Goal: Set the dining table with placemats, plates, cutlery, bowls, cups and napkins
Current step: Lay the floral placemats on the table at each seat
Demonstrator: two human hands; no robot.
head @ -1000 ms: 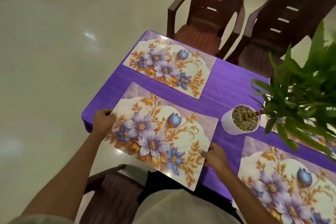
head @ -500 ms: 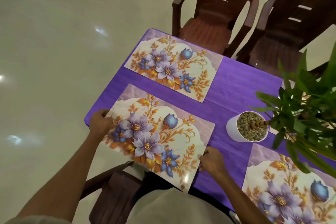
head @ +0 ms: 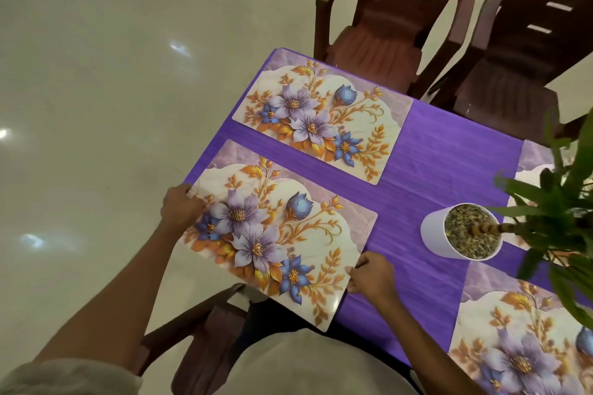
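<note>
On the purple worktop (head: 433, 163), you are gripping the near floral placemat (head: 276, 231) at its short ends, left hand (head: 181, 207) and right hand (head: 372, 276); it is overhanging the worktop's near edge toward you.

Pale beige short-sleeved shirt, forearms bare.

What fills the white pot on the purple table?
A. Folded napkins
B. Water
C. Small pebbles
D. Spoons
C: the white pot is topped with small brownish pebbles, with the plant's stem rising out of them.
</note>
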